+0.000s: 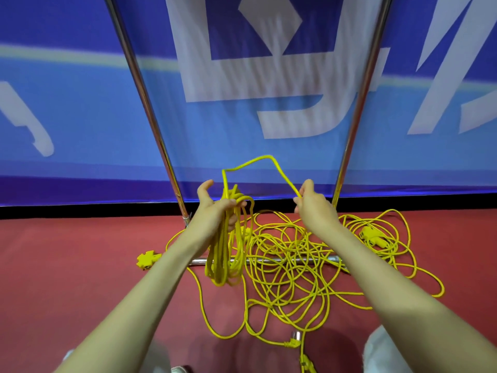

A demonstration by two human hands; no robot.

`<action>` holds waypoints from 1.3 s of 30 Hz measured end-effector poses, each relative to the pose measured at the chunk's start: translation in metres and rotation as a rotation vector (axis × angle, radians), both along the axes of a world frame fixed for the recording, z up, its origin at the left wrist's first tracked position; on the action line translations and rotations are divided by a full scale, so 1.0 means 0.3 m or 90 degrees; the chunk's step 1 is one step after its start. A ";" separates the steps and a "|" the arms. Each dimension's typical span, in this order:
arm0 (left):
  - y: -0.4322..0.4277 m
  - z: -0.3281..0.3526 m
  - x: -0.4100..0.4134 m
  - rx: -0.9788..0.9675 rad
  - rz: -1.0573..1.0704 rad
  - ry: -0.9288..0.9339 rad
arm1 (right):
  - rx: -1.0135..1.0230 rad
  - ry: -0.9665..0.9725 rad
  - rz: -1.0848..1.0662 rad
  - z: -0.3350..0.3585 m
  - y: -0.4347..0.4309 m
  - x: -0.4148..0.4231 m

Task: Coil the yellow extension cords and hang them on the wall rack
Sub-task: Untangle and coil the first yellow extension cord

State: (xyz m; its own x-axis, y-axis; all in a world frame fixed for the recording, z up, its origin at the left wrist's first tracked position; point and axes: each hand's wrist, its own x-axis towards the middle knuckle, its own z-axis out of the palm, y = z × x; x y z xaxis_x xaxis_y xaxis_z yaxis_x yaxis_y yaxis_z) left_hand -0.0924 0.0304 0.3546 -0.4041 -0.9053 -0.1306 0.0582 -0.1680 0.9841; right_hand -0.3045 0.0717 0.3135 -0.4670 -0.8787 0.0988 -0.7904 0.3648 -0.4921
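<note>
My left hand (215,208) grips a bundle of coiled yellow cord (226,251) whose loops hang down below the fist. From the bundle a strand (258,161) arcs up and over to my right hand (312,203), which pinches it between thumb and fingers. Below both hands a loose tangle of yellow cord (293,265) sprawls over the red floor. A yellow socket block (146,261) lies at the left of the tangle, another (372,235) at the right, and a plug (294,339) near the front.
A chrome rack frame stands against the blue banner wall: two slanting poles (150,117) (357,117) and a floor bar (309,261) under the tangle. My knee (382,351) shows at the lower right. Red carpet (67,265) spreads to the left.
</note>
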 end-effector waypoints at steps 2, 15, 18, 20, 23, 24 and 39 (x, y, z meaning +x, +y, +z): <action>-0.003 0.019 0.015 0.012 0.002 0.060 | 0.054 0.098 0.004 0.004 0.015 -0.014; -0.019 0.047 0.049 0.040 0.003 0.194 | 0.299 0.297 0.187 -0.102 0.056 0.006; -0.036 0.057 0.068 0.050 0.014 0.249 | 0.323 0.273 0.202 -0.124 0.054 0.008; -0.054 0.067 0.086 0.064 0.028 0.286 | 0.319 0.263 0.186 -0.127 0.054 0.018; -0.076 0.078 0.113 0.095 0.034 0.320 | 0.287 0.279 0.136 -0.121 0.060 0.027; -0.080 0.081 0.119 0.102 0.026 0.320 | 0.268 0.284 0.111 -0.119 0.061 0.027; -0.104 0.075 0.118 0.155 0.014 0.439 | 0.275 0.251 0.198 -0.167 0.069 0.097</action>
